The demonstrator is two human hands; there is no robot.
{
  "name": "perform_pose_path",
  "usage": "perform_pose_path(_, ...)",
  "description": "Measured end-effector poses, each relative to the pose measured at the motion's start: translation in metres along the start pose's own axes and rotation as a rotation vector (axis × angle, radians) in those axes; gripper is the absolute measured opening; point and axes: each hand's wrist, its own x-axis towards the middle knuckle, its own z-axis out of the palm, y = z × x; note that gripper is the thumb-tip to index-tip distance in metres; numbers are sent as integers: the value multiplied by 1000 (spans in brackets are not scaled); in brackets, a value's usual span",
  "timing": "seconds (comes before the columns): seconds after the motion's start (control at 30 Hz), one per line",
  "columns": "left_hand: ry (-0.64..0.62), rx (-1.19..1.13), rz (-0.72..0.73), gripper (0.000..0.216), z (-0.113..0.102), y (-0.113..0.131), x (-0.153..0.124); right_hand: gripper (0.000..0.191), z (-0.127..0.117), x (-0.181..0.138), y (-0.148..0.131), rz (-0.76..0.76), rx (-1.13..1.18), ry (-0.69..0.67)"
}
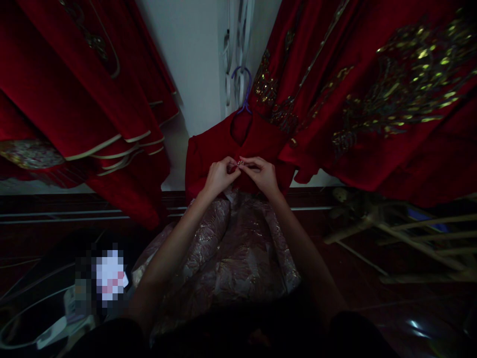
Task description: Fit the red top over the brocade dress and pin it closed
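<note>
A red dress top (208,144) with a V-shaped neck hangs from a purple hanger (246,92). Below its bodice spreads a pale, shiny patterned skirt (244,243). At the centre front, my left hand (220,176) is closed in a pinch beside a small sparkling button (241,163). My right hand (263,175) pinches the same button from the other side, thumb and forefinger on it. The fingertips of both hands nearly meet there. How the button sits on the cloth is partly hidden by the fingers.
Red robes with pale trim (122,99) hang at the left. More red garments with gold sequins (417,74) hang at the right. A white metal frame (238,44) is behind the hanger. A wooden rack (421,238) stands at lower right; a white cable (17,343) lies lower left.
</note>
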Motion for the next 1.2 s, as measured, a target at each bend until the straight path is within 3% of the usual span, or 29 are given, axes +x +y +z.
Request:
perform_pose_path(0.57,-11,332,133,19,7,5,-6,36,3,-4,6,44,86,75)
perform_pose_path(0.73,-99,468,218,19,5,9,4,37,1,1,13,64,78,98)
perform_pose_path(1.0,-226,495,433,16,4,2,27,37,-7,11,22,84,82,74)
perform_pose_path(1.1,-223,458,414,16,8,0,27,35,-6,15,24,46,24,74)
perform_pose_path(1.2,-94,296,293,14,19,-1,21,36,1,14,26,-13,-7,109)
